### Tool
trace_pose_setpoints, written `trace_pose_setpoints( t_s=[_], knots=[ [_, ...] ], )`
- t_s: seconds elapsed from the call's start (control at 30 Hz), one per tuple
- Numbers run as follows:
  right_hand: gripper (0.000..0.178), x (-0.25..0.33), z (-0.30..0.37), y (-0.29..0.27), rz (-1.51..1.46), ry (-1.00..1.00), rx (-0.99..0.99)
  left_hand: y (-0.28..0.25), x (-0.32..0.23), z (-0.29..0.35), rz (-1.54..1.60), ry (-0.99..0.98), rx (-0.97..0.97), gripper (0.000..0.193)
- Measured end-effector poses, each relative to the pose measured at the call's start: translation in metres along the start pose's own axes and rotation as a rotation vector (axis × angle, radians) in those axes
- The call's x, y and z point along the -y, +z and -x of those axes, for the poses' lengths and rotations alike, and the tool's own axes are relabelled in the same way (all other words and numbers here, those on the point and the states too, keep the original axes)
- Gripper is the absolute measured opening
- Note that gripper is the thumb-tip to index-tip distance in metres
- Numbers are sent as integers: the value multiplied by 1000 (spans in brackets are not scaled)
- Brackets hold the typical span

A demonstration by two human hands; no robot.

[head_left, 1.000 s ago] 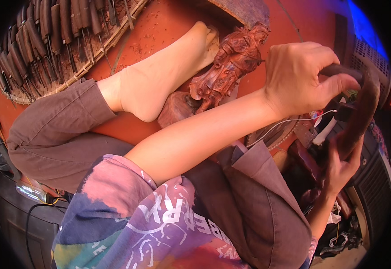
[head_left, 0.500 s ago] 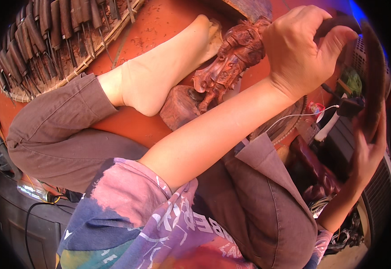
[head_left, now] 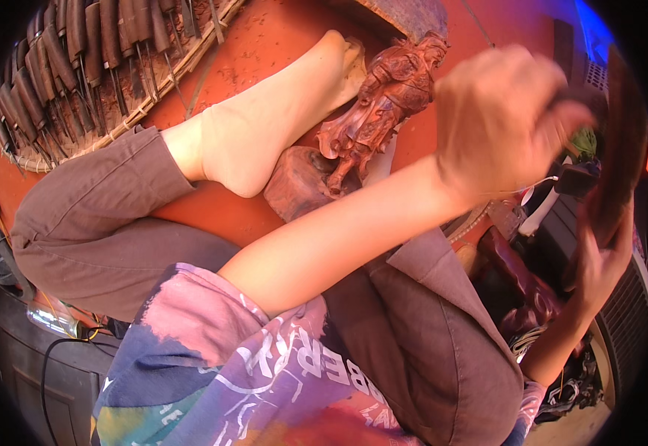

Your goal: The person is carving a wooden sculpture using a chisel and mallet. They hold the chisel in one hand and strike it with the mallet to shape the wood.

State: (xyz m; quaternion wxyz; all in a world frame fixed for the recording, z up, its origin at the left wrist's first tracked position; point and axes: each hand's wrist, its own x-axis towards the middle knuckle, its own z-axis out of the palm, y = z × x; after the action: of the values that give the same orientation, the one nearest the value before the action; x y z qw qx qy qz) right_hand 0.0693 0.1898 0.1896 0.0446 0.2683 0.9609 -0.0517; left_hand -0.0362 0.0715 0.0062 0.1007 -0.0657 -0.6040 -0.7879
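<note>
My left hand [head_left: 499, 119] is raised at the upper right, closed and blurred by motion. A dark rounded end shows by its thumb, but I cannot make out what it belongs to. At the far right my right hand [head_left: 605, 253] grips the lower part of a long dark curved piece [head_left: 625, 134], which stands nearly upright; its kind is unclear. Left of my left hand, a carved reddish-brown wooden figurine [head_left: 391, 97] leans at a slant, touched by neither hand. Its rough wooden base [head_left: 298, 182] lies near my bare foot [head_left: 264, 119].
A round woven tray [head_left: 168, 82] at the upper left holds many wood-handled carving tools [head_left: 53, 52]. A wooden block [head_left: 406, 16] sits beyond the figurine on the red floor [head_left: 235, 219]. A black cabinet [head_left: 41, 379], a clear bottle [head_left: 53, 320] and cables lie lower left.
My left hand has dropped a little and become blurred. The long dark piece and my right hand have shifted slightly downward and left. The figurine stays beside my foot.
</note>
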Motion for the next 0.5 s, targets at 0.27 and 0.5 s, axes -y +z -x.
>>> trace_pose_setpoints(
  t_s=[0.27, 0.5],
  knots=[
    [43, 26, 24, 1, -264, 224, 54, -9, -11, 15, 104, -49, 403, 43],
    [40, 1, 32, 7, -358, 173, 45, -8, 0, 15, 89, -62, 404, 46]
  ],
)
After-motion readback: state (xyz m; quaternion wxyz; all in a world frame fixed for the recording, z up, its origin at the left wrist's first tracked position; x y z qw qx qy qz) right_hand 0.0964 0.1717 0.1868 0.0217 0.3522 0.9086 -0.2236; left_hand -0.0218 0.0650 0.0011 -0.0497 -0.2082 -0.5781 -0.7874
